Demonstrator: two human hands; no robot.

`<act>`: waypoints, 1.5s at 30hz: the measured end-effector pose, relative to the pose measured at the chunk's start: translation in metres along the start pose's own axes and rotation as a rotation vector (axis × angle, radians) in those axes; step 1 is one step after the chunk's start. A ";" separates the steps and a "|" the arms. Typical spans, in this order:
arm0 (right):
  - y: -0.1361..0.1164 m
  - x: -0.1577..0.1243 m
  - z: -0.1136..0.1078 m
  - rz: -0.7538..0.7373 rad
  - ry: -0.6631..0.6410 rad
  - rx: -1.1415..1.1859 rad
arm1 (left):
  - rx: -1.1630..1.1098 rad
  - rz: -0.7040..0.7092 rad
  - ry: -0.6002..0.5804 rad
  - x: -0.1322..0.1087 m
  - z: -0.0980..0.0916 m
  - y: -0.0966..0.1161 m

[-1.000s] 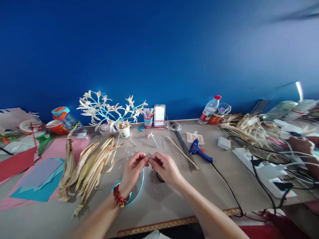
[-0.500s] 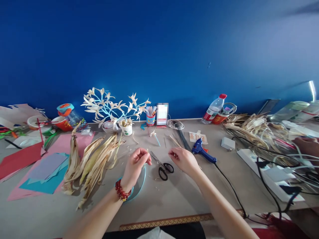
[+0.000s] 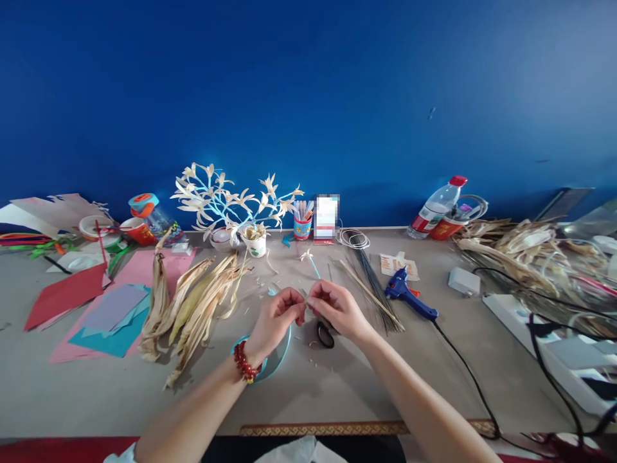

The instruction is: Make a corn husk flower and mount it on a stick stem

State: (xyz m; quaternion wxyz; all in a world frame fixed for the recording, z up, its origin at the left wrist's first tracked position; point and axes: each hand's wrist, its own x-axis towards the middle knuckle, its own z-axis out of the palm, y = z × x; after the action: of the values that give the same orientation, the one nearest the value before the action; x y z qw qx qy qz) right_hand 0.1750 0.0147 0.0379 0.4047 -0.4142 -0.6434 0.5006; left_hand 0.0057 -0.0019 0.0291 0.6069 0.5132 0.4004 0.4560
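Note:
My left hand (image 3: 280, 316) and my right hand (image 3: 339, 310) meet fingertip to fingertip above the table. Both are pinched at a small pale piece (image 3: 305, 299), mostly hidden by the fingers. Partly under my right hand lie scissors, one black handle loop (image 3: 325, 335) showing. A loop of light blue tape (image 3: 288, 347) rests beneath my left wrist. Just beyond the hands is a single pale flower with a blue stem (image 3: 314, 265). Dried corn husks (image 3: 205, 308) lie left of my left hand.
White cups (image 3: 255, 247) hold pale flower branches at the back. Right of my hands are thin wires (image 3: 373, 283), a blue glue gun (image 3: 412, 296) with its cord, and a power strip (image 3: 530, 347). Coloured paper (image 3: 108, 334) lies left. A bottle (image 3: 436, 209) stands by the wall.
My hands have come together from apart, the right fingertips now meeting the left ones. My right hand now covers much of the scissors. The view has shifted left.

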 end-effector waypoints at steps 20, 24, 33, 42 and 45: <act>0.019 -0.007 -0.004 -0.183 0.057 -0.020 | -0.006 -0.019 -0.002 -0.001 0.001 0.000; 0.018 -0.006 -0.010 -0.352 -0.037 -0.191 | -0.043 -0.040 -0.027 -0.001 0.001 -0.001; 0.010 -0.007 -0.016 -0.293 -0.040 -0.332 | 0.162 0.060 0.006 -0.001 -0.005 0.007; 0.011 -0.008 -0.012 -0.219 0.037 -0.368 | 0.652 0.419 0.103 -0.003 -0.005 0.007; 0.013 -0.009 -0.008 -0.193 0.033 -0.320 | 0.546 0.359 0.128 -0.002 -0.003 0.002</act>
State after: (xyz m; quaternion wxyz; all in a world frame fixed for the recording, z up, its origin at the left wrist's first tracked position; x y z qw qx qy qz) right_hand 0.1871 0.0108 0.0256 0.3904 -0.4179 -0.7447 0.3439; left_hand 0.0019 -0.0034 0.0311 0.3307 0.6896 0.4482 0.4628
